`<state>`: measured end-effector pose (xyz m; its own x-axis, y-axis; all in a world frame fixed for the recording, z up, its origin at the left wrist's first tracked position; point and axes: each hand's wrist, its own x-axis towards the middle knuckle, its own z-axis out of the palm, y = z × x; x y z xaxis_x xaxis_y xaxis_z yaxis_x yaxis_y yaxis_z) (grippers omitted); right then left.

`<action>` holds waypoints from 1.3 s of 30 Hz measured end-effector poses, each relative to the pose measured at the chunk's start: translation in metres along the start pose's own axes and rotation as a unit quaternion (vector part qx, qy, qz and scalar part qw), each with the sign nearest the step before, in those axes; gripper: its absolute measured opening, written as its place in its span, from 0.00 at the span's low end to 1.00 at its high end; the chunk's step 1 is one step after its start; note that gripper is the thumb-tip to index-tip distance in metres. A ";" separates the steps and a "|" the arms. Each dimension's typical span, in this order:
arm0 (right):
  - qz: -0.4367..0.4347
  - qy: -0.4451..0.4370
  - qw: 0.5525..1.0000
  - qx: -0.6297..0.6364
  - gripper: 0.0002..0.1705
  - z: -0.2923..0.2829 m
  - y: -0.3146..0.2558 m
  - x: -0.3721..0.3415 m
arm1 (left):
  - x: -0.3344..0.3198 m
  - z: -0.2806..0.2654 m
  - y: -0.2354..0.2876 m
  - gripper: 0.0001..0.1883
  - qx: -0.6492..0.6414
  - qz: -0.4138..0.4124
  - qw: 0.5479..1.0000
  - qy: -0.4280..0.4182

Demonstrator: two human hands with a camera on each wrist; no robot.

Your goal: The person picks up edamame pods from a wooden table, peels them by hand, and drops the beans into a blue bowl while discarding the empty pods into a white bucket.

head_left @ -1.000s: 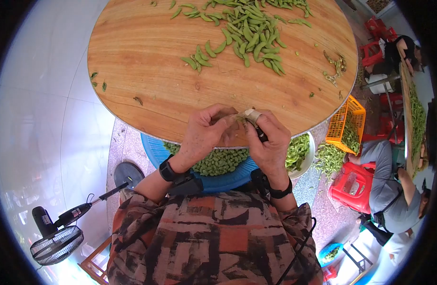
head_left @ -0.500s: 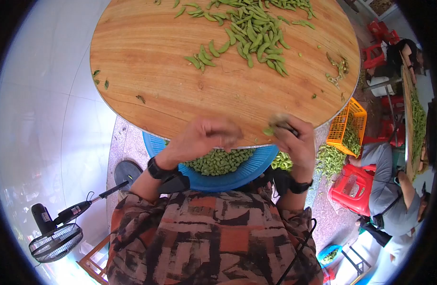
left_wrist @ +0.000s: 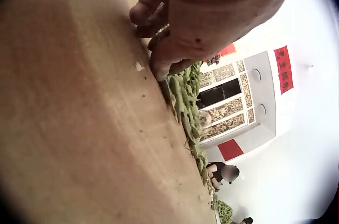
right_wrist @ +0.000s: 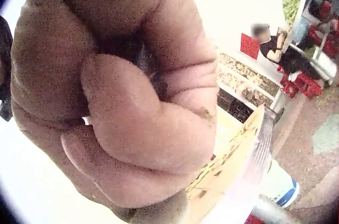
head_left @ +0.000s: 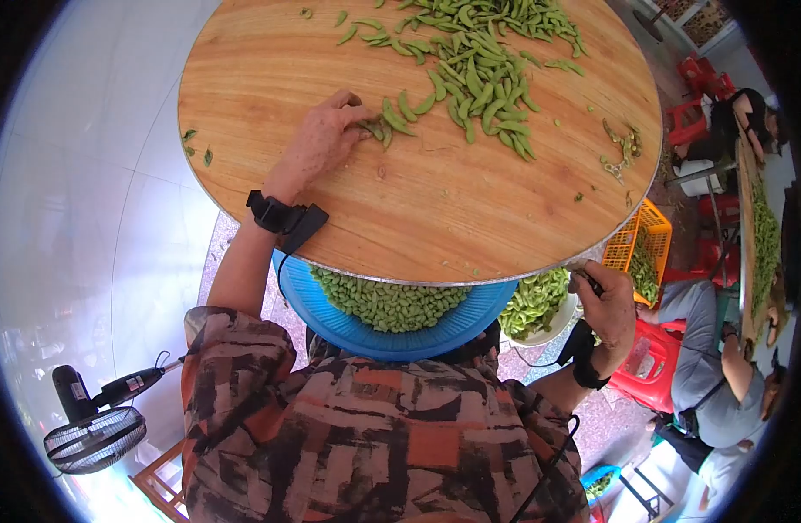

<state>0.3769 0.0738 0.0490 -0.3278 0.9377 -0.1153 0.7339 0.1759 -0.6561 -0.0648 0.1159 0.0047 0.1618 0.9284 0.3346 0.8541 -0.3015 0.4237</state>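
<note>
Reaching across a round, wood-grain tabletop (head_left: 400,205) with the left hand (head_left: 320,139), bent fingers slightly apart and turned down onto a small cluster of curved green pods (head_left: 385,132); no telling, from either view, whether pinching one. Touching the left side of that cluster, well short of a larger heap of green pods (head_left: 483,78) farther up the table to the right. Reaching the cluster side-on, with the long axis of its outermost pod slanting from far left to near right, just right of the fingertips. Far nearer with the left hand than with the right hand (head_left: 611,307), held low beside the table's near right edge, fingers curled round a small dark object (head_left: 590,281) too hidden to name. Seated behind a wide, ribbed blue plastic basin (head_left: 331,338) of small green beans (head_left: 392,307), beside a whitish bowl (head_left: 564,324) of green pods.
</note>
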 end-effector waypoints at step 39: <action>-0.060 -0.023 0.910 0.410 0.09 0.118 -0.074 0.033 | -0.067 0.064 0.138 0.07 -0.592 -0.218 0.771 -0.085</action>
<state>0.2417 0.0567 0.0053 -0.4138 0.9100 -0.0250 0.0065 -0.0245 -0.9997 0.0738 0.0258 -0.0136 0.1358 0.9822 -0.1297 -0.1871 0.1539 0.9702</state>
